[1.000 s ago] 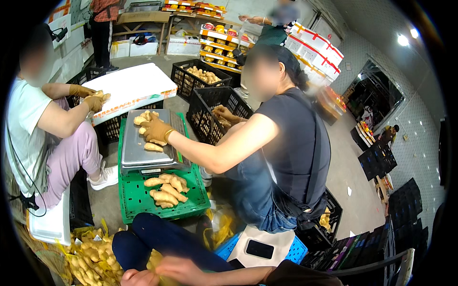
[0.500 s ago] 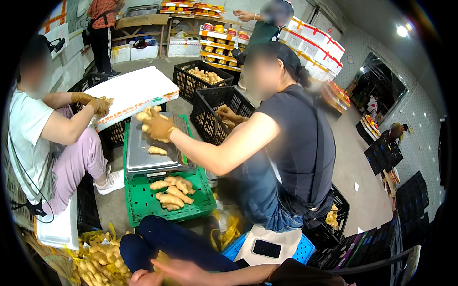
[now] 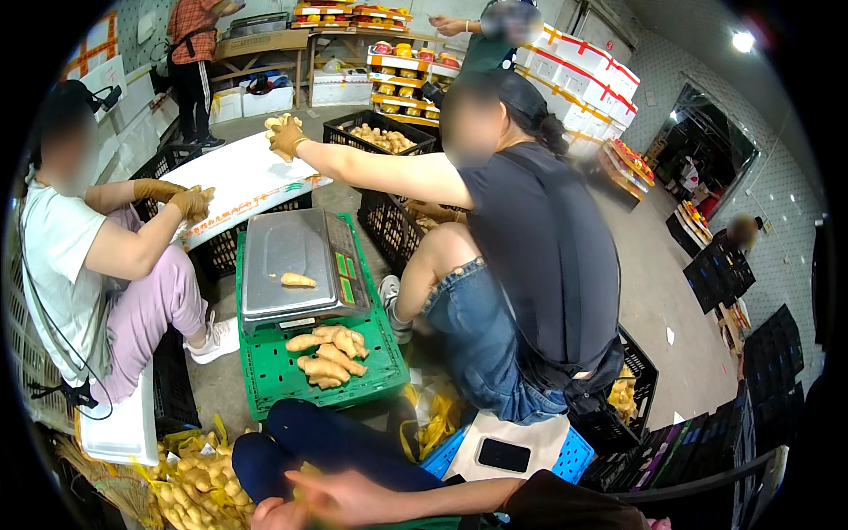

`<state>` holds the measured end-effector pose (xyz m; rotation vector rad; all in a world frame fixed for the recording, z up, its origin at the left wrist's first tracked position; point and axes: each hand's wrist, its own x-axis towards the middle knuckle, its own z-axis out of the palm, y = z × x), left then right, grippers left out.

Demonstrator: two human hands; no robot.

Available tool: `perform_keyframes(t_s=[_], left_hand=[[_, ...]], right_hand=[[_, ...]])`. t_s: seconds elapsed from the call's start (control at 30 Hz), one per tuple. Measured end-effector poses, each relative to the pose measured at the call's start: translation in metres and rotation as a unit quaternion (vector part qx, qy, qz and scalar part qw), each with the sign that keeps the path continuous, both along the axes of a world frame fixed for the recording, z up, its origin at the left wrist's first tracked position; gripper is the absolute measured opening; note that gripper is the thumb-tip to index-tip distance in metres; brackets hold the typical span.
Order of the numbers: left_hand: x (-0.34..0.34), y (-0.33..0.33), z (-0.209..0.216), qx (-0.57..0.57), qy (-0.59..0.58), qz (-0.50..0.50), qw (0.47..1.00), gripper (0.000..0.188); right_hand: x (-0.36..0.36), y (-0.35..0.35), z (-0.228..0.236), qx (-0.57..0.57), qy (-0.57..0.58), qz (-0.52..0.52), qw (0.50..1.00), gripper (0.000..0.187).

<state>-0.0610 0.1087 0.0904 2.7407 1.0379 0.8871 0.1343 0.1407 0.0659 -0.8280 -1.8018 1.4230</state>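
At the lower edge of my view, the left hand [image 3: 277, 514] and right hand [image 3: 349, 500] are close together, with a blurred yellowish piece [image 3: 308, 468] between them; I can't tell which fingers grip it, or how tightly. Just left of the grip I see a yellow mesh bag [image 3: 201, 486] full of ginger; to its right, a black phone [image 3: 503, 455] on a pale seat [image 3: 464, 450]. Ahead, past the navy-clad legs [image 3: 340, 442], a green crate [image 3: 258, 382] holds a cluster of ginger [image 3: 332, 355] and a scale [image 3: 274, 243] with one root [image 3: 298, 280] on it. Farther out, a co-worker's gloved hand [image 3: 284, 139] holds ginger above a white foam box [image 3: 234, 177]. Beyond that is a black crate [image 3: 353, 151] of ginger.
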Motion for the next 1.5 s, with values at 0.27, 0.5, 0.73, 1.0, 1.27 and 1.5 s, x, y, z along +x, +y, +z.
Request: perform_keyframes(t_s=[0.27,0.5,0.73,1.0,1.27,1.5], left_hand=[[0.019,-0.016,0.012,-0.074,-0.069,0.111,0.989,0.026],[0.016,-0.011,-0.004,0.084,0.021,0.059,0.994,0.029],[0.032,-0.014,0.022,-0.068,-0.059,0.138,0.986,0.021],[0.023,-0.02,-0.005,-0.543,-0.413,0.22,0.698,0.011],[0.045,-0.023,0.01,-0.627,-0.553,0.222,0.502,0.011],[0.058,-0.03,0.008,-0.582,-0.598,0.23,0.501,0.003]], right_hand=[[0.003,-0.001,0.0,0.01,-0.031,0.001,0.999,0.071],[0.0,-0.002,-0.006,0.124,-0.064,-0.024,0.99,0.078],[0.011,0.001,0.008,0.01,-0.05,0.013,0.999,0.072],[0.01,-0.003,0.011,0.11,-0.015,-0.026,0.993,0.045],[0.024,-0.01,0.008,0.269,0.013,-0.094,0.958,0.018],[0.02,-0.018,0.001,0.145,0.051,-0.085,0.984,0.019]])
